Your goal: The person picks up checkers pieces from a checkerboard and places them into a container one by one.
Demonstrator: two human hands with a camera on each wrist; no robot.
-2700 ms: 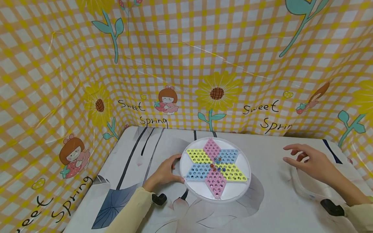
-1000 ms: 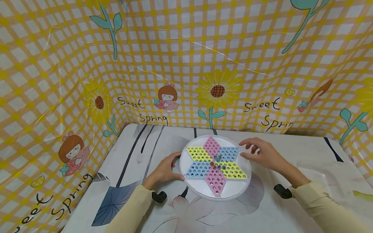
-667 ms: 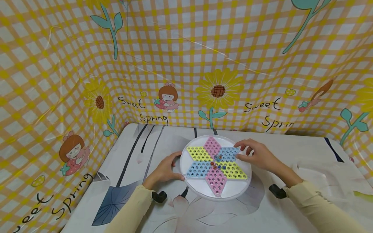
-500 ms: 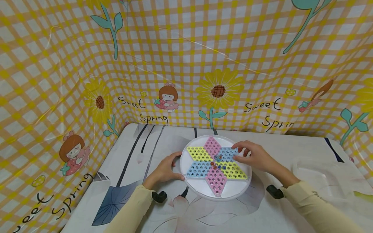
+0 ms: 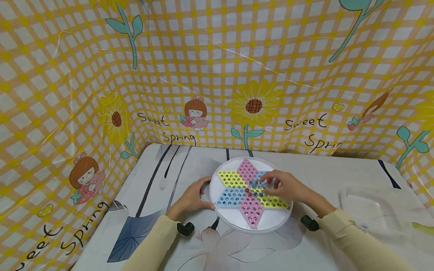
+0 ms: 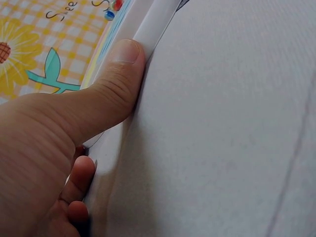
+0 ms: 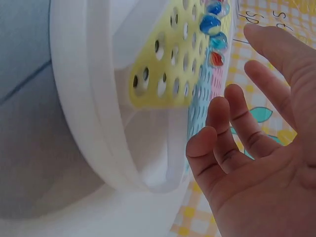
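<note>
A round white Chinese checkers board (image 5: 230,222) lies on the table, its star of pink, yellow and blue points dotted with holes. Several glass marbles (image 5: 260,195) sit clustered near the star's centre; a blue-and-white marble (image 7: 210,23) and a red marble (image 7: 216,59) show in the right wrist view. My left hand (image 5: 190,197) holds the board's left rim, its thumb (image 6: 123,74) lying against the edge. Over the board's right side, my right hand (image 5: 286,186) hovers with thumb and index finger parted around the air beside the marbles, holding nothing.
A clear plastic container (image 5: 344,203) stands on the right of the table, partly behind my right forearm. The table (image 5: 190,248) wears a white floral cover. A checked yellow cloth (image 5: 217,67) hangs behind and along the sides.
My right hand has come left from above the container to the board, moving in close to the marbles. My left hand has stayed at the rim.
</note>
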